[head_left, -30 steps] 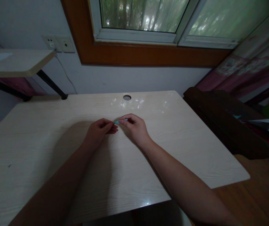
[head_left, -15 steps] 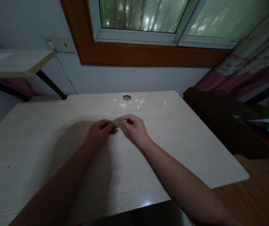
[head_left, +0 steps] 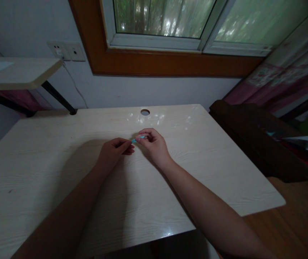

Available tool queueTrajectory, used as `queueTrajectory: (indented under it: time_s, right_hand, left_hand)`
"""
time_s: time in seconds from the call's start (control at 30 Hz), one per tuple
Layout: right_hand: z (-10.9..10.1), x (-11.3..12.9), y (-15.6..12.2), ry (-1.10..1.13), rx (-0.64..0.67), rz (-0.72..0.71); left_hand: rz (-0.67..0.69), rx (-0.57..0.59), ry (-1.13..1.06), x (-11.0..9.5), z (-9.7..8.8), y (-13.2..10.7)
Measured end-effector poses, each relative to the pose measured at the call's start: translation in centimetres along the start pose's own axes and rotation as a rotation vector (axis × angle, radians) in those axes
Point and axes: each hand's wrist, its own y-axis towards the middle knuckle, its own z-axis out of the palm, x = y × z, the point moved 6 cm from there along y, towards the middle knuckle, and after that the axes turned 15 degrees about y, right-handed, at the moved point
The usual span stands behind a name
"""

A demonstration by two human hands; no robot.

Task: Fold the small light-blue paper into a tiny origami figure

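L hand (head_left: 114, 149): pinched tight on L end of teal strip (head_left: 133, 140), virtually no gap
R hand (head_left: 155, 145): pinching same teal strip farther R, nearly closed, approx. strip's thickness
Teal strip: held betw. 2 hands, over desk (head_left: 210, 154); exact shape unclear

The left hand (head_left: 113, 149) and right hand (head_left: 156, 146) pinch a turquoise strip (head_left: 133, 140) over the pale worktop (head_left: 210, 158), near a window (head_left: 159, 18).

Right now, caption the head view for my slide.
Left hand and right hand pinch a small teal item over a pale desk.
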Motion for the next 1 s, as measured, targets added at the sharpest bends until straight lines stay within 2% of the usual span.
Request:
queueTrajectory:
  time_s: [0.27, 0.47, 0.63, 0.87, 1.0]
  right_hand:
    - [0.4, -1.3, 0.2, 0.236, 0.027, 0.118]
    - [0.4, -1.9, -0.1, 0.193, 0.03, 0.145]
    - [0.3, -1.4, -0.1, 0.222, -0.032, 0.131]
    - [-0.6, -0.4, 0.5, 0.199, -0.118, 0.097]
    - [-0.1, -0.7, 0.3, 0.176, -0.072, 0.126]
  left_hand:
    - [0.006, -0.042, -0.028, 0.0, -0.4, 0.0]
    - [0.004, -0.012, -0.006, -0.3, 0.0, -0.2]
    - [0.036, -0.01, -0.008, -0.2, 0.1, -0.2]
    - [0.065, -0.141, 0.007, 0.2, -1.1, 0.2]
    - [0.083, -0.121, 0.025, -0.3, -0.9, 0.1]
